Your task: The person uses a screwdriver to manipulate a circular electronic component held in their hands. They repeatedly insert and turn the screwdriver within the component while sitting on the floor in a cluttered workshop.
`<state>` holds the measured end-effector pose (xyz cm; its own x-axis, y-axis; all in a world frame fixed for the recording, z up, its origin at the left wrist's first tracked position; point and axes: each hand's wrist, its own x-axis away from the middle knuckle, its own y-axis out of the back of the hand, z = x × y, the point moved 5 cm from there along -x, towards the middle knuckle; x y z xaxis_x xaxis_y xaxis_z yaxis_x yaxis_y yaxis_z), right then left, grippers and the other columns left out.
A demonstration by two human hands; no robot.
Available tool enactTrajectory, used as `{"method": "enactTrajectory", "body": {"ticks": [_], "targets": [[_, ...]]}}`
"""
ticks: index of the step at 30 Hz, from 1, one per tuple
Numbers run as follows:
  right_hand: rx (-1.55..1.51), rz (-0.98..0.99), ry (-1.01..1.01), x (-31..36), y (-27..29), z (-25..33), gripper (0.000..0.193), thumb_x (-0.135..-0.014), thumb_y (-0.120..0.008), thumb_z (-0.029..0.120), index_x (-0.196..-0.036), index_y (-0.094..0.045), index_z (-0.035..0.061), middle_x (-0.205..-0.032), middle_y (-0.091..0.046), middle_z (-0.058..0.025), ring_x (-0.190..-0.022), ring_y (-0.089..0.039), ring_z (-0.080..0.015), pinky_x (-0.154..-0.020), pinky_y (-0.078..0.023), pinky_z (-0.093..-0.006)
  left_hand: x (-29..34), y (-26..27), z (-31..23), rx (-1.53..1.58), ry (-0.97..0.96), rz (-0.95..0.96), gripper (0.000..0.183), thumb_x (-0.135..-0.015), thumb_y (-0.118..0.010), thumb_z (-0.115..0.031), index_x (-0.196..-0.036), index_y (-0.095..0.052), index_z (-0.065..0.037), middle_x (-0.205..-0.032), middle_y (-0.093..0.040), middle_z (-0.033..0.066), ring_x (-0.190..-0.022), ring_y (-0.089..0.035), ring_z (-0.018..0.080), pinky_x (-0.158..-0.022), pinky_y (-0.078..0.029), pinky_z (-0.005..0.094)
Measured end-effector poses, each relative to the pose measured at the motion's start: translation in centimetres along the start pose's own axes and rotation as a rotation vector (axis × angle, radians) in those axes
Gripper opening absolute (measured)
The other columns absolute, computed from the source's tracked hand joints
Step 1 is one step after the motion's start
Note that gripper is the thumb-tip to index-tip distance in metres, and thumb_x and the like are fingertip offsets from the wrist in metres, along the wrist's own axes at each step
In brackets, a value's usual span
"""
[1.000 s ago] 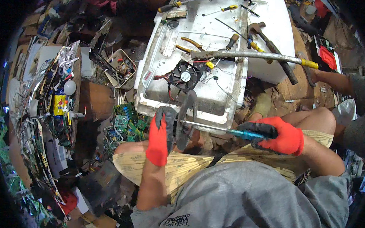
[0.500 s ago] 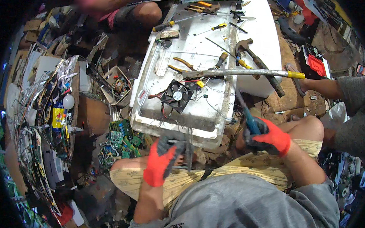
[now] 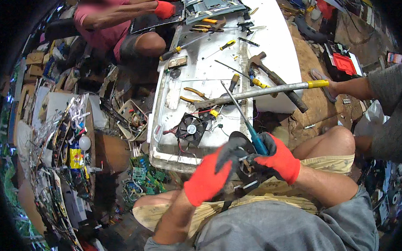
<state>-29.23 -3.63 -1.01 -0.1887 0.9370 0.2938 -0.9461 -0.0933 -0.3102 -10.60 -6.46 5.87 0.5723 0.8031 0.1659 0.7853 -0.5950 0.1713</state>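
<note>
Both my hands wear red and black gloves and meet in front of my lap. My right hand [image 3: 279,160] is closed around a screwdriver [image 3: 257,140] with a teal handle, its long shaft pointing up and away over the white panel. Fingers bent, my left hand [image 3: 214,172] grips a dark part [image 3: 247,167] with pale metal bits. The gloves cover much of it, so its kind cannot be made out. Just beyond my hands, a black cooling fan [image 3: 191,129] with loose wires lies on the white panel [image 3: 166,157].
On the panel lie a long metal bar [image 3: 258,93] with a yellow end, a hammer [image 3: 277,79], pliers [image 3: 194,94] and several screwdrivers. Green circuit boards [image 3: 142,175] and heaped scrap [image 3: 54,163] are at left. A co-worker's gloved hand [image 3: 164,9] works far left; another person's leg [image 3: 356,92] is at right.
My hands have come together, the left moving right and up with the dark part, the right slightly left with the screwdriver. The co-worker's gloved hands have come into view.
</note>
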Motion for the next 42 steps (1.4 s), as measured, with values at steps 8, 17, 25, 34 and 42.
{"method": "enactTrajectory", "body": {"ticks": [8,17,25,34,42], "targets": [[-0.088,-0.081,-0.020,0.6,0.9,1.2,0.033,-0.081,-0.074,0.005,-0.107,-0.054,0.0049,-0.092,-0.055,0.0001,-0.081,-0.051,-0.0082,-0.072,-0.046,-0.0262,-16.6,13.6,2.4,-1.461,-0.177,-0.147,0.056,-0.081,-0.061,-0.007,-0.136,-0.051,-0.018,-0.141,-0.049,0.0135,-0.132,-0.044,0.0355,-0.110,-0.036,0.0450],[-0.148,-0.112,-0.003,1.2,1.3,2.5,0.036,-0.082,-0.074,0.005,-0.111,-0.053,0.0029,-0.095,-0.056,-0.0007,-0.084,-0.052,-0.0078,-0.075,-0.046,-0.0257,-24.4,17.2,9.8,-1.692,0.133,0.445,0.054,-0.071,-0.071,-0.006,-0.123,-0.059,-0.016,-0.120,-0.063,0.0129,-0.115,-0.059,0.0310,-0.095,-0.049,0.0415],[-0.123,-0.124,-0.015,1.3,2.2,2.3,0.034,-0.082,-0.074,0.008,-0.108,-0.052,0.0031,-0.090,-0.054,-0.0001,-0.080,-0.051,-0.0079,-0.072,-0.046,-0.0255,-23.8,15.1,8.7,-1.761,-0.049,0.543,0.043,-0.074,-0.068,-0.012,-0.117,-0.059,-0.013,-0.115,-0.062,0.0145,-0.116,-0.057,0.0342,-0.096,-0.046,0.0421],[-0.097,-0.124,-0.004,1.4,1.7,2.4,0.031,-0.082,-0.074,0.007,-0.104,-0.053,0.0036,-0.088,-0.054,-0.0001,-0.079,-0.050,-0.0087,-0.071,-0.046,-0.0267,-23.1,16.4,4.8,-1.657,0.019,0.426,0.026,-0.077,-0.064,-0.011,-0.102,-0.063,-0.014,-0.107,-0.061,0.0114,-0.104,-0.061,0.0332,-0.087,-0.049,0.0439],[-0.028,-0.130,-0.007,1.2,1.6,1.6,0.033,-0.081,-0.075,0.008,-0.105,-0.053,0.0041,-0.086,-0.053,0.0007,-0.079,-0.049,-0.0080,-0.070,-0.045,-0.0263,-20.0,14.7,1.0,-1.791,0.137,0.332,0.034,-0.088,-0.059,-0.028,-0.120,-0.057,-0.014,-0.116,-0.060,0.0160,-0.109,-0.060,0.0342,-0.089,-0.049,0.0445]]}}
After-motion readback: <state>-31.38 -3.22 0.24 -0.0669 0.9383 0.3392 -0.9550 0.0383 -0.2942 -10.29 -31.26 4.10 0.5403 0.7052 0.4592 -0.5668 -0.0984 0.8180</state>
